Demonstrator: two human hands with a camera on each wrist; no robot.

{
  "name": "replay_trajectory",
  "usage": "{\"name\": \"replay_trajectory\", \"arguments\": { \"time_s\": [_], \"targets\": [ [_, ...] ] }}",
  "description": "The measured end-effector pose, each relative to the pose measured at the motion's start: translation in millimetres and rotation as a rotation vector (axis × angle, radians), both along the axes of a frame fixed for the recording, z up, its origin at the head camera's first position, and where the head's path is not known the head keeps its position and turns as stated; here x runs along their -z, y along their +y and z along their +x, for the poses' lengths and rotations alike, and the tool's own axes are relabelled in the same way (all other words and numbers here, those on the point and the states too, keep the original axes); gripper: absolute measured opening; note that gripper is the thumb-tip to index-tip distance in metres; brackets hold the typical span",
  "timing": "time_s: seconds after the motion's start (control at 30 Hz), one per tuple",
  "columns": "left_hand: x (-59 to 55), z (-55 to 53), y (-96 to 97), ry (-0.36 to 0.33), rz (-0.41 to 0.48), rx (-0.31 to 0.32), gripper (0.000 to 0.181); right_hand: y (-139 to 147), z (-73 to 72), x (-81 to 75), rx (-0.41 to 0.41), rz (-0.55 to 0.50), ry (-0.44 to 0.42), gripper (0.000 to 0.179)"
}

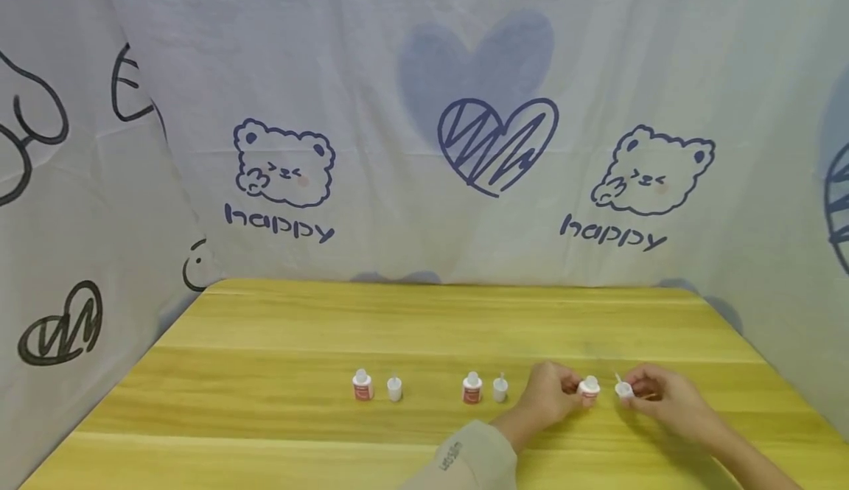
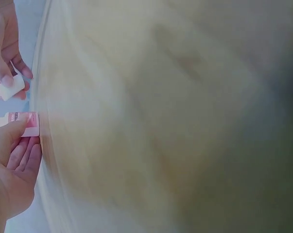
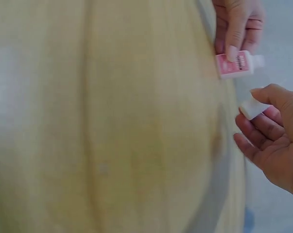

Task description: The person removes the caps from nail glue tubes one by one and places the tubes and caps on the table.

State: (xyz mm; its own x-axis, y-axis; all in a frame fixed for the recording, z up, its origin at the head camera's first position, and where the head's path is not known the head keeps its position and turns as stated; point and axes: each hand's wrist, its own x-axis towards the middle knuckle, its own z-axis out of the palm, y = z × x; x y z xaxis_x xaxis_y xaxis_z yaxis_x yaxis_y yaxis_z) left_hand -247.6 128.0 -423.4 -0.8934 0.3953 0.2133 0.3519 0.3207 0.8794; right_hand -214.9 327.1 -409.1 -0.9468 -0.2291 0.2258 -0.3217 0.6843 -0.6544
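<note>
Small white bottle (image 1: 588,386) with a pink-red label, upright at the right of the table, is pinched between the thumb and fingers of my left hand (image 1: 547,396). Its narrow top is uncovered; the label shows clearly in the right wrist view on the same bottle (image 3: 233,65). Just right of it, my right hand (image 1: 671,403) pinches a white cap (image 1: 623,390) with a thin applicator stick pointing up. In the left wrist view that white cap (image 2: 11,87) sits between thumb and fingertips, apart from the bottle.
Left of my hands stand two similar uncapped bottles, one in the middle (image 1: 472,389) and one farther left (image 1: 362,386). Beside each is a white cap, the nearer cap (image 1: 500,390) and the farther cap (image 1: 394,390), sticks upward. A printed cloth (image 1: 398,217) hangs behind the wooden table (image 1: 265,431).
</note>
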Motion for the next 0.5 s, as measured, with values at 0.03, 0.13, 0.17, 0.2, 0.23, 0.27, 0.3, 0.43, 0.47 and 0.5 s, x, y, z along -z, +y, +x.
{"name": "replay_trajectory", "arguments": {
  "time_s": [0.03, 0.13, 0.17, 0.2, 0.23, 0.27, 0.3, 0.43, 0.47, 0.5],
  "targets": [
    [0.6, 0.4, 0.1, -0.005, -0.001, -0.001, 0.010, -1, 0.5, 2.6, 0.010, -0.012, 0.004, 0.018],
    [0.4, 1.3, 0.5, -0.019, -0.004, -0.012, 0.010, -4, 1.1, 9.2, 0.067, -0.033, 0.010, 0.019],
    [0.1, 1.1, 1.0, -0.040, -0.005, -0.022, 0.011, -4, 1.1, 11.2, 0.088, -0.036, 0.015, 0.019],
    [-0.8, 1.5, 0.8, -0.041, -0.005, -0.022, 0.011, -5, 0.9, 13.1, 0.110, -0.040, 0.023, 0.019],
    [-1.2, 1.7, 0.5, -0.037, -0.007, -0.020, 0.011, -6, 0.9, 14.8, 0.125, -0.047, 0.030, 0.019],
    [-0.9, 1.6, 0.4, -0.040, -0.001, -0.017, 0.012, -6, 0.8, 16.4, 0.135, -0.054, 0.035, 0.019],
    [-0.7, 1.4, 0.0, -0.034, 0.007, -0.011, 0.012, -7, 0.8, 17.8, 0.141, -0.063, 0.039, 0.019],
    [6.0, -2.4, 0.0, 0.025, 0.037, 0.024, 0.012, -10, 1.7, 21.6, 0.149, -0.091, 0.067, 0.020],
    [6.7, -2.7, 0.0, 0.028, 0.046, 0.032, 0.012, -11, 2.0, 22.2, 0.154, -0.094, 0.069, 0.021],
    [6.8, -2.5, -0.2, 0.041, 0.052, 0.037, 0.013, -11, 2.3, 22.7, 0.158, -0.097, 0.072, 0.022]
  ]
}}
